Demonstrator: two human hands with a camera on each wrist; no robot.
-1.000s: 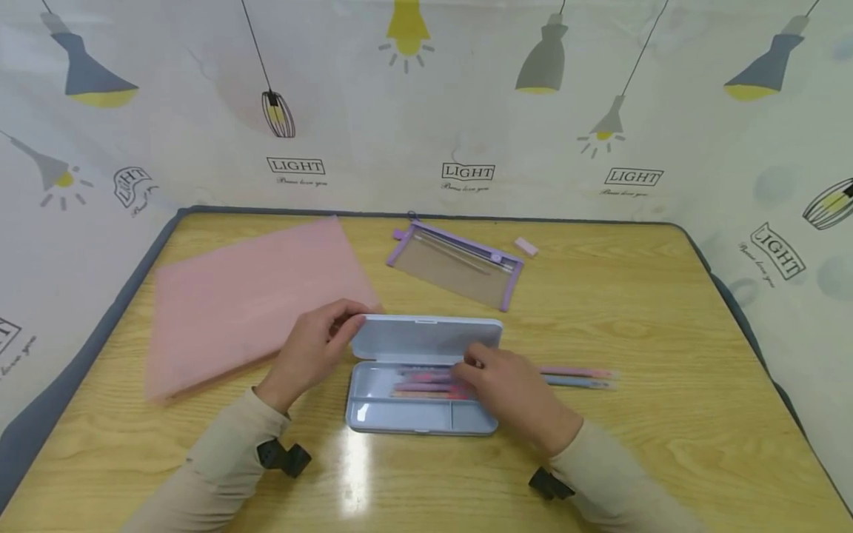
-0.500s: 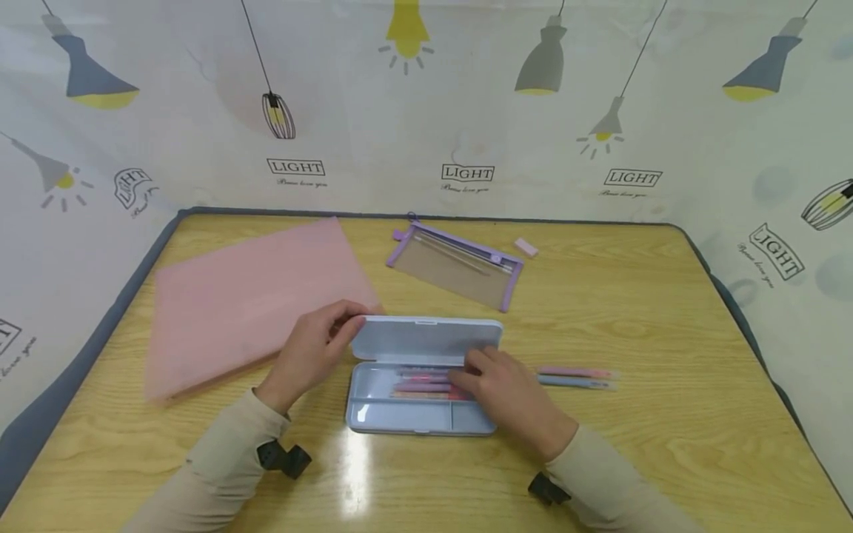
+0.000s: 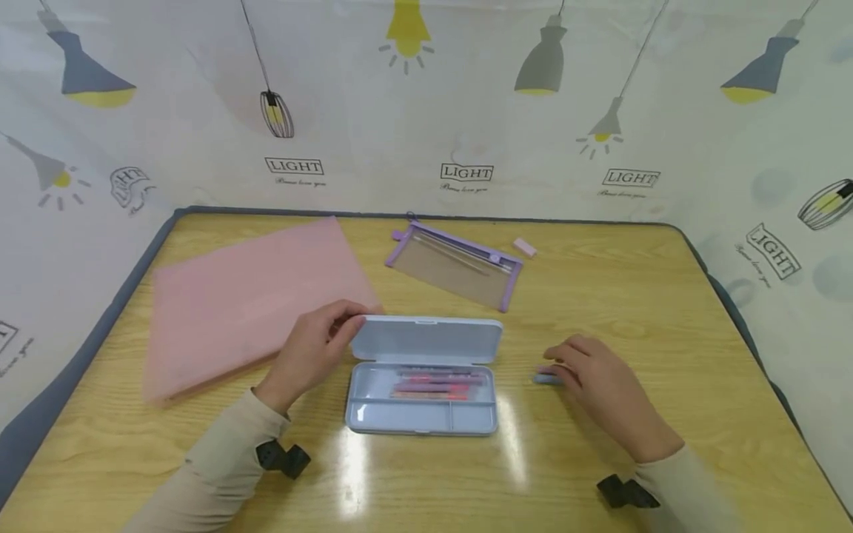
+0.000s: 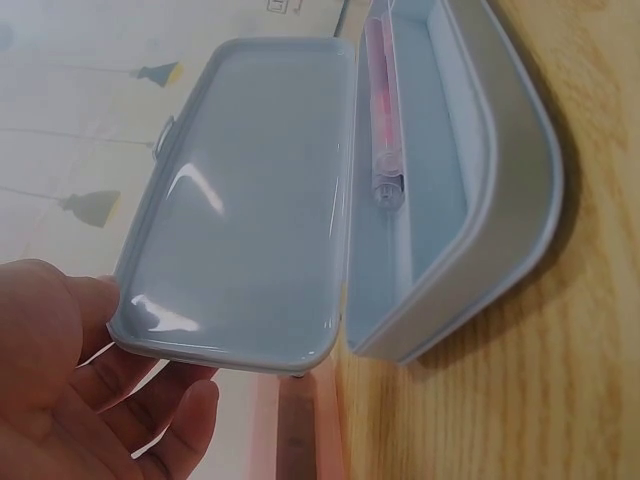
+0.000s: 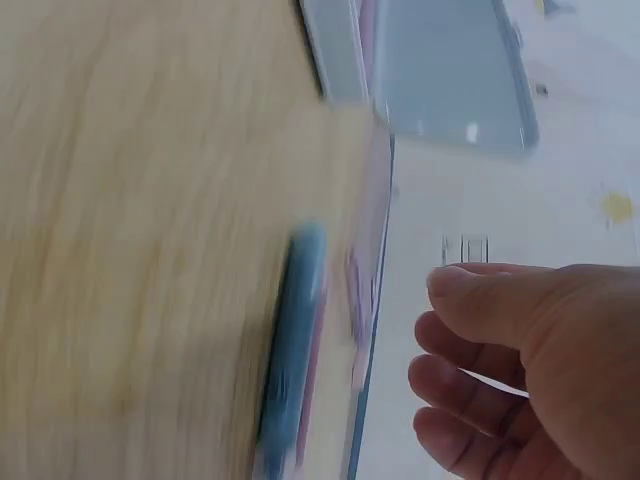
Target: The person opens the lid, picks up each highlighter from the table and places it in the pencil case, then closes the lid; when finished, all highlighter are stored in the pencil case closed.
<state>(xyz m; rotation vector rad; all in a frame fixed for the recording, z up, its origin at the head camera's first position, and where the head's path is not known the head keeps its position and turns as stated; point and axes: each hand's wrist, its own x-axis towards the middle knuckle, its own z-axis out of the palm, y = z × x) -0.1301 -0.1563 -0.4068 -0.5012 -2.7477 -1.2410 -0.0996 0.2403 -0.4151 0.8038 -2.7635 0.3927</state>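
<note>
A light blue pencil case (image 3: 400, 416) lies on the table with its lid (image 3: 426, 342) raised. My left hand (image 3: 312, 355) pinches the lid's left corner, thumb in front and fingers behind in the left wrist view. Several pink and purple pens (image 3: 433, 387) lie in the case's long back compartment. To the right of the case, my right hand (image 3: 603, 392) hovers by a blue pen (image 5: 292, 345) and a pink pen (image 5: 314, 365) on the table, mostly hidden under it in the head view. Its fingers are loosely bent and hold nothing.
A pink folder (image 3: 256, 307) covers the table's left side. Behind the case lie a purple-edged mesh zip pouch (image 3: 453, 266) and a small pink eraser (image 3: 524, 247). A lamp-patterned cloth (image 3: 373, 111) stands along the table's back edge.
My right hand has left the pens in the case and moved right, over the two pens on the table. My left hand stays on the lid.
</note>
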